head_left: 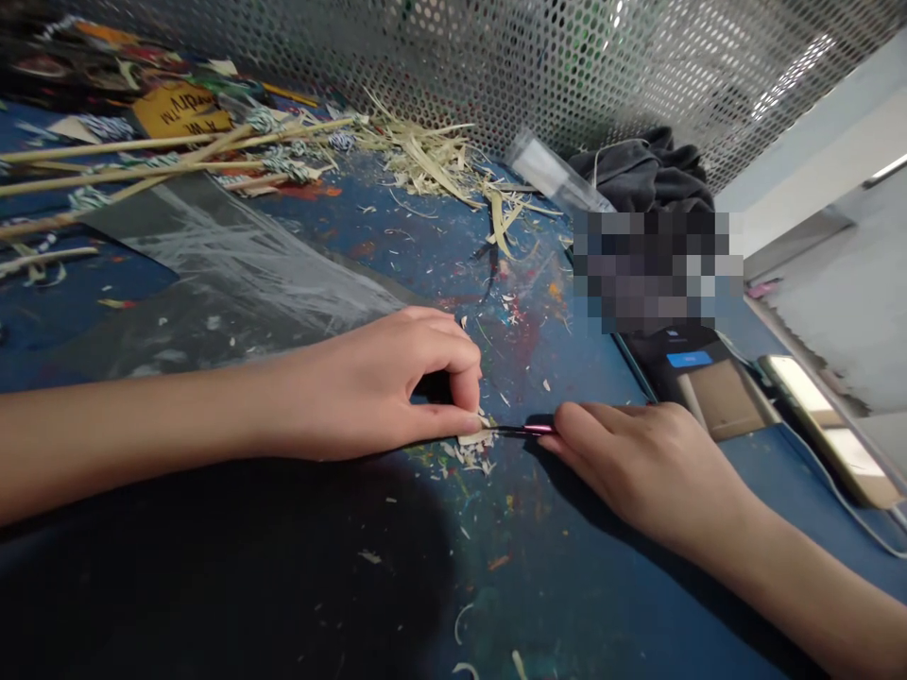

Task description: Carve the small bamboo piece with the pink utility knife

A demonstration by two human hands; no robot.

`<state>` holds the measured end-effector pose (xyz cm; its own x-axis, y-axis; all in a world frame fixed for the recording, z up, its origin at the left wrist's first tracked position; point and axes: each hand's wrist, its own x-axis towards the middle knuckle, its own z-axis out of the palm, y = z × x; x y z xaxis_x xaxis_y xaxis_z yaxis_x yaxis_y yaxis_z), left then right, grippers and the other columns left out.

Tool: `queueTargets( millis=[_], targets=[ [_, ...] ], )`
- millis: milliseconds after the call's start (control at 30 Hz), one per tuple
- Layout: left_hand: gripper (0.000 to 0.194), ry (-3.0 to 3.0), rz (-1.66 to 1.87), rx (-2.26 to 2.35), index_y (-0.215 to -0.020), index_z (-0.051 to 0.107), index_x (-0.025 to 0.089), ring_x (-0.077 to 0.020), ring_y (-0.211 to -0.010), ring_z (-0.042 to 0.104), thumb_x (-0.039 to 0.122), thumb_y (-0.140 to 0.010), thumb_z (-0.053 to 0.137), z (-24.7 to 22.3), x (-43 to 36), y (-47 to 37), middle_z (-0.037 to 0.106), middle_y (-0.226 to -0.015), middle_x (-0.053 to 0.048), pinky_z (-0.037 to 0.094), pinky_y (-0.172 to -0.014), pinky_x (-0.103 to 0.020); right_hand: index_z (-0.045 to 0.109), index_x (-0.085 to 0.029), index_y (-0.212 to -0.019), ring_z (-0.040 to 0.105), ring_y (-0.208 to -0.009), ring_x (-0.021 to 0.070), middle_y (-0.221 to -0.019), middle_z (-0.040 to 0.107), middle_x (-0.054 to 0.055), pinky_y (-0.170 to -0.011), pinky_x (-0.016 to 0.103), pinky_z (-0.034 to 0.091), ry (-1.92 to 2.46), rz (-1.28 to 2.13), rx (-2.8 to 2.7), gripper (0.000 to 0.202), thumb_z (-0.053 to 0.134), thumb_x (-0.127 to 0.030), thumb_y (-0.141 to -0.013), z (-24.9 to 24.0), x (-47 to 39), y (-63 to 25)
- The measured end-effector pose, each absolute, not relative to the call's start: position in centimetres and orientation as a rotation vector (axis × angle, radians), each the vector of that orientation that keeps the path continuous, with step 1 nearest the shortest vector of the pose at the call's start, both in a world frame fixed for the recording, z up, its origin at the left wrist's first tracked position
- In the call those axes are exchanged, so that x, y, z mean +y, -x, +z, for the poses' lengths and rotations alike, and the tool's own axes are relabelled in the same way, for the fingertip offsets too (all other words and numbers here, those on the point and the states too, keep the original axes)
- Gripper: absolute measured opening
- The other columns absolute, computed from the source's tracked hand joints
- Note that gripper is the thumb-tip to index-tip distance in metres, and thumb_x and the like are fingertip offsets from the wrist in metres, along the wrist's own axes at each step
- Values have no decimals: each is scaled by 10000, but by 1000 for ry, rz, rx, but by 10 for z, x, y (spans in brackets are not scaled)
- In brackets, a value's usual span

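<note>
My left hand (386,382) rests on the blue paint-stained table (439,255), with thumb and fingers pinching a small pale sliver of wood (473,437) flat against the surface. From the right, my right hand (641,463) grips a thin craft knife with a pink-purple handle (533,430). Its dark blade tip touches the sliver. Small pale shavings (471,458) lie just under the sliver.
Long wooden sticks wrapped with striped twine (162,161) and a heap of straw-like shavings (432,165) lie at the back. A grey cutting mat (227,264) lies behind my left hand. A phone (829,425), a cable, a dark cloth (644,175) and a perforated metal wall (496,57) are at the right and back.
</note>
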<state>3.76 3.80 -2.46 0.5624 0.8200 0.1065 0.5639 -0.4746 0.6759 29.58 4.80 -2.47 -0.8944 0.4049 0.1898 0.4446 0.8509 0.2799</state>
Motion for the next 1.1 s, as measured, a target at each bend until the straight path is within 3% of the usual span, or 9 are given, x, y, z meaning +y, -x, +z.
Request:
queueTargets(
  millis=[300,633,833,1100],
  targets=[
    [162,-2245,561,1078,-720,612,205,-167,-880,601,290,-848,665,-24,38,-38,649,-816,25,382,-984,-372,473,-227,-761,563,-376,181,-516,555,-27,-416,309,115,891,-512,-3080,333,302,-320,-1032,-18,40,-288],
    [170,-2481,621,973,-728,562,218,-158,-919,575,233,-891,609,-22,33,-37,645,-810,37,266,-1099,-364,499,-230,-794,548,-345,199,-495,554,-20,-440,332,62,839,-464,-3191,281,342,-298,-1017,-12,40,-287],
    [184,-2299,544,1116,-731,595,215,-157,-915,591,318,-876,640,-21,32,-37,653,-834,34,309,-1081,-374,465,-234,-764,530,-371,157,-520,536,-47,-447,333,139,718,-271,-3124,345,297,-348,-1042,-16,44,-297],
    [173,-2220,613,1129,-697,626,215,-156,-871,615,310,-830,682,-24,34,-37,674,-785,39,308,-1095,-395,470,-214,-715,465,-382,112,-517,523,-39,-442,310,147,742,-457,-2964,396,306,-366,-1041,-25,41,-297]
  ],
)
